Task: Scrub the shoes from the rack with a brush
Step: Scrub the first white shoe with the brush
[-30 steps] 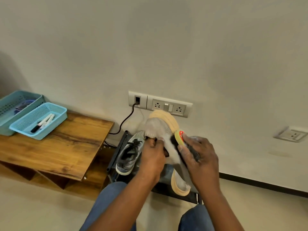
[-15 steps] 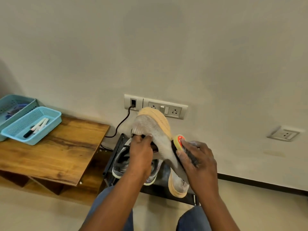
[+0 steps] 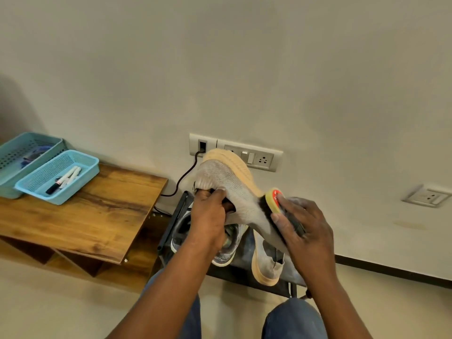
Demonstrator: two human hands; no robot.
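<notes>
Gripping grey shoe (image 3: pixel 234 189) with left fingers (image 3: pixel 215 194), right fingers (image 3: pixel 291 221) curled round brush (image 3: pixel 274 200)

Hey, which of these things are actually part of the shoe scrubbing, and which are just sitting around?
Part of the job: held shoe, brush, left hand, right hand, shoe rack.
Lying about: blue baskets, markers, wooden table, wall sockets.

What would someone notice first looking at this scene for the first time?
Dead centre, the left hand holds up a grey mesh shoe with a tan sole, while the right hand presses a brush against its side. Below them more shoes sit on a dark rack by the wall. At far left, two blue baskets stand on a wooden table, the nearer one holding markers.
</notes>
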